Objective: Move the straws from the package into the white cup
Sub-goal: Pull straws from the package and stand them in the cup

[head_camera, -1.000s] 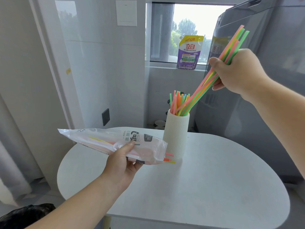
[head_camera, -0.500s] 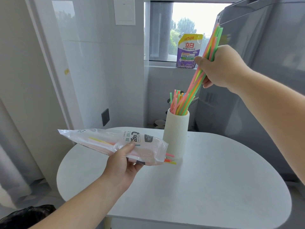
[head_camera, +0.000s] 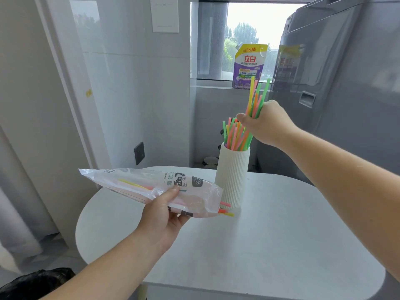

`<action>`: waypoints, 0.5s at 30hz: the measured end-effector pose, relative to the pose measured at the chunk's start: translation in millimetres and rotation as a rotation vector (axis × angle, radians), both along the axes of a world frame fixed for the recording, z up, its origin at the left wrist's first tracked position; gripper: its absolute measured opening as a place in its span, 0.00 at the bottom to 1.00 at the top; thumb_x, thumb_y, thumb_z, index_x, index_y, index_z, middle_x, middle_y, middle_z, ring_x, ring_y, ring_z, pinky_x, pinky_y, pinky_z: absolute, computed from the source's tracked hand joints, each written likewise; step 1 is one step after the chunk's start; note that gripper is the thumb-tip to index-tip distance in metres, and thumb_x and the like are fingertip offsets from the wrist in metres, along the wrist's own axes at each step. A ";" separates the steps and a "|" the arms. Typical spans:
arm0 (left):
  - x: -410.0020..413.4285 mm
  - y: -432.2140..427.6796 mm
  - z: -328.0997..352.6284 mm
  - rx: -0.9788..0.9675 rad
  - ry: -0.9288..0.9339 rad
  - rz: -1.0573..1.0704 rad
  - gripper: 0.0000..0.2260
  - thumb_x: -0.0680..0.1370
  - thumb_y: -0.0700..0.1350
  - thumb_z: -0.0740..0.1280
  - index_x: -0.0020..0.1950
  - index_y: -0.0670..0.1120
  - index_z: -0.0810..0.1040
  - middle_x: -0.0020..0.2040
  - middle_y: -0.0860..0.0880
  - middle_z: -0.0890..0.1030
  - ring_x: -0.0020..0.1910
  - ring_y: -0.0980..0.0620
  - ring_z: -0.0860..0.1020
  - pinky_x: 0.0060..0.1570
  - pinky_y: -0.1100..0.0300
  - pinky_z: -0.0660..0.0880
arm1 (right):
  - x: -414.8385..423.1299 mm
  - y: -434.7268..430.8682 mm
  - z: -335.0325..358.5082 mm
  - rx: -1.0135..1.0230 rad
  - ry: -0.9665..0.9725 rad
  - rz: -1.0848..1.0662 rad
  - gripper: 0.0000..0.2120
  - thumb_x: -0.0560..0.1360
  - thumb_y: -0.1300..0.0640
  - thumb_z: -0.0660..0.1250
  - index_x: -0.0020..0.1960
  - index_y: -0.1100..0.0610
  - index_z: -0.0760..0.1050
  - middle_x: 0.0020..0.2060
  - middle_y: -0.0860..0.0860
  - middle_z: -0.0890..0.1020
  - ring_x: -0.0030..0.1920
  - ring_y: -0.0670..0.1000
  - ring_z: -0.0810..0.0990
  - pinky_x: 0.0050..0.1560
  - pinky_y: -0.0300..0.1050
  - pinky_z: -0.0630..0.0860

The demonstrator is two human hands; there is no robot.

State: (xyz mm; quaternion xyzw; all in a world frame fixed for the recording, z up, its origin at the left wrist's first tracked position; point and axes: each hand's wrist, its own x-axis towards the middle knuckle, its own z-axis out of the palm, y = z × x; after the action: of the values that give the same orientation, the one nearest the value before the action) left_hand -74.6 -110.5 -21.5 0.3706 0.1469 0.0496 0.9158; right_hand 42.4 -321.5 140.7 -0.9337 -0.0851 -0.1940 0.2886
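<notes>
A tall ribbed white cup (head_camera: 232, 176) stands on the white table (head_camera: 270, 234), with several coloured straws (head_camera: 233, 135) sticking out of it. My right hand (head_camera: 267, 124) is just above the cup's rim, shut on a bunch of straws (head_camera: 255, 94) whose lower ends reach into the cup. My left hand (head_camera: 162, 215) holds the clear plastic straw package (head_camera: 151, 187) in the air left of the cup. A few straw ends (head_camera: 225, 210) poke out of the package's open end near the cup's base.
A purple detergent pouch (head_camera: 249, 66) stands on the window sill behind the cup. A large grey appliance (head_camera: 335, 83) rises at the right, close to the table. A wall with a dark socket (head_camera: 139, 153) is at the left.
My right hand has come down and to the left with the bunch of straws, which now stands nearly upright and sits deeper in the cup. The left hand and package stayed put.
</notes>
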 end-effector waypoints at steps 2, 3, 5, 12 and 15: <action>-0.1 0.1 0.0 0.002 -0.001 0.000 0.11 0.80 0.36 0.68 0.61 0.43 0.81 0.48 0.44 0.89 0.42 0.47 0.89 0.32 0.53 0.84 | -0.9 1.6 -2.6 0.028 -0.026 0.028 0.19 0.77 0.42 0.69 0.41 0.58 0.74 0.43 0.55 0.75 0.34 0.51 0.74 0.31 0.41 0.66; 0.0 -0.2 0.1 0.005 -0.002 0.001 0.11 0.80 0.36 0.69 0.62 0.43 0.81 0.49 0.44 0.89 0.42 0.47 0.89 0.33 0.53 0.84 | -1.5 1.9 -2.5 0.063 -0.048 0.046 0.18 0.76 0.42 0.70 0.50 0.58 0.75 0.45 0.54 0.77 0.38 0.51 0.76 0.33 0.40 0.68; 0.3 -0.3 0.0 0.006 -0.003 0.001 0.12 0.80 0.36 0.69 0.63 0.43 0.80 0.50 0.43 0.89 0.43 0.46 0.88 0.33 0.53 0.84 | -3.2 2.4 -0.3 0.199 -0.088 0.092 0.26 0.75 0.43 0.71 0.66 0.55 0.68 0.51 0.52 0.80 0.47 0.51 0.80 0.40 0.41 0.74; 0.3 -2.6 -0.2 0.005 0.006 -0.002 0.15 0.80 0.36 0.69 0.66 0.42 0.79 0.50 0.43 0.89 0.43 0.47 0.89 0.33 0.53 0.84 | -1.9 7.3 18.0 0.310 -0.309 0.187 0.28 0.81 0.53 0.65 0.78 0.47 0.58 0.58 0.52 0.80 0.52 0.52 0.83 0.52 0.49 0.80; 0.1 -2.4 -0.3 0.002 0.009 -0.001 0.15 0.80 0.36 0.69 0.67 0.42 0.79 0.50 0.43 0.89 0.43 0.47 0.89 0.33 0.53 0.83 | -0.8 12.8 10.5 0.154 -0.278 0.187 0.17 0.83 0.52 0.60 0.72 0.52 0.68 0.59 0.55 0.81 0.55 0.56 0.82 0.56 0.58 0.80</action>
State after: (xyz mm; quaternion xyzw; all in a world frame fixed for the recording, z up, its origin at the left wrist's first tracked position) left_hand -74.6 -112.9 -21.8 0.3719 0.1505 0.0477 0.9147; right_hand 41.6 -308.7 151.3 -0.8610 -0.1957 -0.2996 0.3613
